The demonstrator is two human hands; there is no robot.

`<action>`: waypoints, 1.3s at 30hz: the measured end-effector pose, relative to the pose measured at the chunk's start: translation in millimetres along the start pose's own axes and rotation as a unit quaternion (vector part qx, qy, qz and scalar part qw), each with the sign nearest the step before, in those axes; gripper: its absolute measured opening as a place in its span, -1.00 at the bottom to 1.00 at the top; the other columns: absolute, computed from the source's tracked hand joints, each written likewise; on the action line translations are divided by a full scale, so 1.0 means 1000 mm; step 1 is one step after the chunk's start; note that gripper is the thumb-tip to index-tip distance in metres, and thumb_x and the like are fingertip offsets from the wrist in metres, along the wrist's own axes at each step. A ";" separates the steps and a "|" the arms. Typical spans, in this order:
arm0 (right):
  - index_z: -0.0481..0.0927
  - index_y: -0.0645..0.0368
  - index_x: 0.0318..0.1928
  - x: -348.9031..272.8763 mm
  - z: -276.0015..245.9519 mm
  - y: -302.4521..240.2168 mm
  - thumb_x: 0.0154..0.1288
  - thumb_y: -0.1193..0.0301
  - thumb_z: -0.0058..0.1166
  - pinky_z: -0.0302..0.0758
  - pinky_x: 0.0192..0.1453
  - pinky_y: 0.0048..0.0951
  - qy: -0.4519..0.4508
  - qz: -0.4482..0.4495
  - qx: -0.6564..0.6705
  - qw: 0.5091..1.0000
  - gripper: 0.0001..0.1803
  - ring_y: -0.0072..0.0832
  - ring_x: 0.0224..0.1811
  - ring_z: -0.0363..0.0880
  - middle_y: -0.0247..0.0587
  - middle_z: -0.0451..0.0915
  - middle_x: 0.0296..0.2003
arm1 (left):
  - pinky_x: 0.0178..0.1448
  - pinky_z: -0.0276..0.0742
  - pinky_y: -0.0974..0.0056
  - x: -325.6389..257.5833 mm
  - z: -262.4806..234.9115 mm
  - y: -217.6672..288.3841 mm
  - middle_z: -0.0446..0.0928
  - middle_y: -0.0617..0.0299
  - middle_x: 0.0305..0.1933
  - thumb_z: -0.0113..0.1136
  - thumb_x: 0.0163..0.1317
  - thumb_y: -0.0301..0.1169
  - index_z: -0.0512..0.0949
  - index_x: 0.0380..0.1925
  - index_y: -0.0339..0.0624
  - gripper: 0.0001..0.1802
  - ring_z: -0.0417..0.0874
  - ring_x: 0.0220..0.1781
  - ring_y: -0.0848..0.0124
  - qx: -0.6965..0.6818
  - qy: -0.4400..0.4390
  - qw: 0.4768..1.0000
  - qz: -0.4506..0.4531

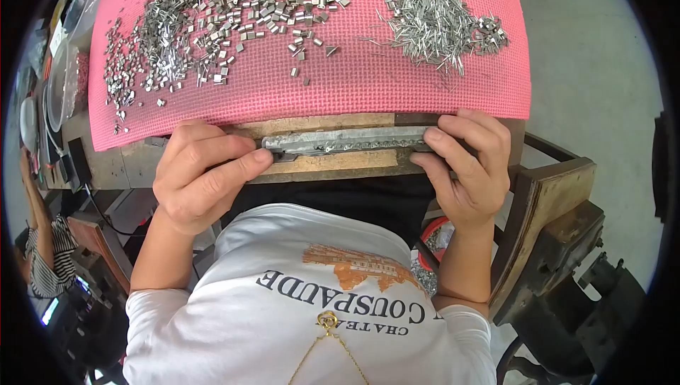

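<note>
A long grey metal bar (347, 137) lies crosswise along the wooden front edge of the table (347, 161), with a row of small shiny metal bits along its near side. My left hand (205, 172) grips its left end between thumb and fingers. At the other end, my right hand (471, 162) has thumb and fingers closed around the bar. Beyond it, a pink textured mat (283, 102) carries loose metal parts: small flat pieces (273, 2) at the back middle, a mixed heap (170, 27) at the left, and thin pins (432, 24) at the right.
Clear plastic containers (71, 77) stand left of the mat. A red bucket (431, 230) with metal bits sits below the table by my right forearm. Wooden and dark metal equipment (552, 201) stands at the right. Another person's striped sleeve (51, 261) shows far left.
</note>
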State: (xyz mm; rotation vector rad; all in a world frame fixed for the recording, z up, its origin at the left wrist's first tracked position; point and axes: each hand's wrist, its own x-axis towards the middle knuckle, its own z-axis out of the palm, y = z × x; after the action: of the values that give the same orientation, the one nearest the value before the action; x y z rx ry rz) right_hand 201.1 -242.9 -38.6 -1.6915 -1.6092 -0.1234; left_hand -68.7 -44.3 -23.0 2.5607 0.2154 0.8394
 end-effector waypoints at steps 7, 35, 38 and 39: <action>0.81 0.02 -0.03 -0.001 0.003 -0.004 -0.10 0.45 0.56 0.51 0.08 -0.22 0.012 0.010 -0.009 1.000 -0.51 -0.20 0.01 0.61 -0.29 0.70 -0.07 | -0.20 0.56 0.19 -0.001 0.004 -0.001 0.70 0.18 -0.22 0.54 -0.12 -0.51 0.82 -0.18 -0.18 -0.62 0.62 -0.24 0.24 0.015 0.011 1.000 0.014; 0.67 0.24 0.12 0.092 0.030 -0.036 0.21 0.58 0.12 0.42 0.29 -0.20 -0.178 -0.081 -0.031 0.980 -0.57 -0.26 0.23 0.63 -0.16 0.66 0.11 | -0.07 0.56 0.16 0.048 -0.016 -0.013 0.68 0.21 -0.26 0.59 0.00 -0.45 0.79 -0.27 -0.15 -0.75 0.62 -0.18 0.20 0.085 0.019 0.982 -0.166; 0.71 0.23 0.11 0.109 0.050 -0.030 0.20 0.65 0.10 0.47 0.33 -0.15 -0.176 -0.120 -0.003 0.977 -0.57 -0.24 0.27 0.63 -0.16 0.68 0.17 | -0.03 0.55 0.14 0.056 -0.014 -0.019 0.67 0.23 -0.27 0.58 0.01 -0.44 0.79 -0.28 -0.15 -0.77 0.63 -0.16 0.20 0.104 0.013 0.981 -0.164; 0.72 0.21 0.10 0.110 0.054 -0.025 0.21 0.65 0.10 0.47 0.37 -0.14 -0.187 -0.130 -0.019 0.974 -0.57 -0.26 0.29 0.63 -0.17 0.68 0.18 | -0.01 0.54 0.14 0.057 -0.013 -0.021 0.67 0.24 -0.28 0.57 0.02 -0.43 0.79 -0.29 -0.14 -0.78 0.63 -0.16 0.21 0.109 0.013 0.980 -0.165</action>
State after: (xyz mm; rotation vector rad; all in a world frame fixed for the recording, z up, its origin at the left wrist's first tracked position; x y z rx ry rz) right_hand 176.9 -125.4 -2.1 -1.5917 -2.1183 0.0403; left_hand -30.6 -5.1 6.5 2.6076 0.7567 0.7557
